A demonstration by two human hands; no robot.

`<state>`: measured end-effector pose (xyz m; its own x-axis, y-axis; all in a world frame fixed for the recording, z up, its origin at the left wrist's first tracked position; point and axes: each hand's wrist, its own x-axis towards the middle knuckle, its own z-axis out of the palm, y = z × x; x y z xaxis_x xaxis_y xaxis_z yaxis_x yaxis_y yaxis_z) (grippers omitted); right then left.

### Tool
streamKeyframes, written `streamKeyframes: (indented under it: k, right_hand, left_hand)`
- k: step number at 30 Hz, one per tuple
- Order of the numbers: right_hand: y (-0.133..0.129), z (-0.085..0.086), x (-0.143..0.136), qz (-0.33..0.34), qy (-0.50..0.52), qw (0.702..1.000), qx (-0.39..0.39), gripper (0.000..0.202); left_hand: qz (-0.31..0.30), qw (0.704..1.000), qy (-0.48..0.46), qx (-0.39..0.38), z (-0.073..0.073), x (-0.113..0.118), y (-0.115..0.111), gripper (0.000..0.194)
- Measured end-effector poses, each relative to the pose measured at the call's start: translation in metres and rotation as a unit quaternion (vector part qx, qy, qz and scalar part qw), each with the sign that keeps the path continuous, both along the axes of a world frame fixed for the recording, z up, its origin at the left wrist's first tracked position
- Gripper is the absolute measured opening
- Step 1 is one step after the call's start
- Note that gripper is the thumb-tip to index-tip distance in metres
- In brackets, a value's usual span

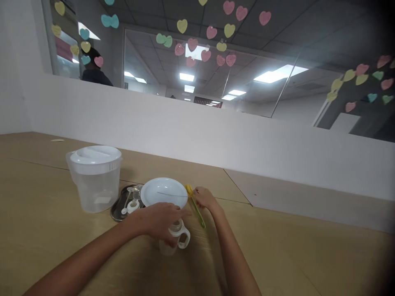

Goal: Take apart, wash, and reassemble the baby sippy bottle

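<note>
My left hand (pixel 160 221) is closed around the upper part of a clear baby bottle (pixel 168 248) with white side handles, which stands on the table. My right hand (pixel 204 198) has its fingers closed at a slim bottle brush with a yellow head and green handle (pixel 199 214). A thin wire-like line runs from there over a white bowl (pixel 163 187); I cannot tell whether it belongs to the brush. Left of the bowl, a dark metal tray (pixel 115 213) carries small white and clear bottle parts (pixel 133 205), partly hidden behind my left wrist.
A translucent lidded pitcher (pixel 97 185) stands left of the tray on the wooden table (pixel 293 255). Farther back lies a small pale flat piece (pixel 57 140). A white wall (pixel 197 131) rises behind the table, with glass above it. A person (pixel 94 70) shows through the glass.
</note>
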<state>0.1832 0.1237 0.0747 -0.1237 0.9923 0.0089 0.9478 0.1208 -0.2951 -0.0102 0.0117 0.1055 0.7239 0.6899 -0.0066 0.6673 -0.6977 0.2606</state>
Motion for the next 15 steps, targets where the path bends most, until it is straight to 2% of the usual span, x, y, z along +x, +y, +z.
streamKeyframes:
  k: [5,8,11,15]
  right_hand:
    - [0.000,-0.007,-0.016,0.037,0.031,0.998,0.044,0.014]
    - [0.000,-0.010,-0.022,0.038,0.039,0.995,0.078,0.010]
    - [-0.002,-0.005,-0.023,0.036,0.051,0.992,0.110,0.012]
    - [-0.011,0.011,-0.027,0.044,0.083,0.986,0.139,0.017]
  left_hand:
    - [-0.030,0.998,0.059,0.003,-0.011,0.001,0.010,0.053]
    - [-0.035,0.998,0.041,-0.017,-0.011,-0.002,0.014,0.060]
    - [-0.034,0.998,-0.019,-0.051,0.001,-0.014,0.018,0.070]
    - [0.064,0.987,-0.135,-0.054,0.026,-0.051,0.028,0.041]
